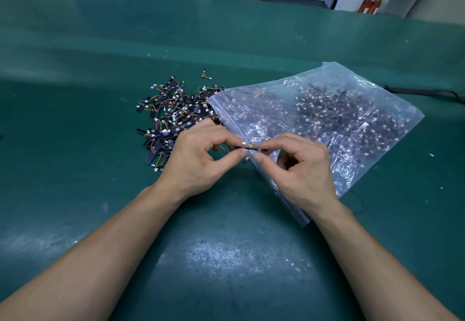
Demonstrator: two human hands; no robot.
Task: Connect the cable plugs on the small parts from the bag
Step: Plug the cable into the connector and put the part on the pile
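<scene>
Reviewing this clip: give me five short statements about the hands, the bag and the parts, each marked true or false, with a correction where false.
1. The left hand and the right hand both pinch one small part between them. True.
2. The plastic bag is empty. False: many parts show through it.
3. A loose pile of parts lies on the green mat, left of the bag. True.
4. The left hand lies flat on the mat. False: its thumb and fingers pinch the part.
5. A single part lies apart from the pile, on its far side. True.
</scene>
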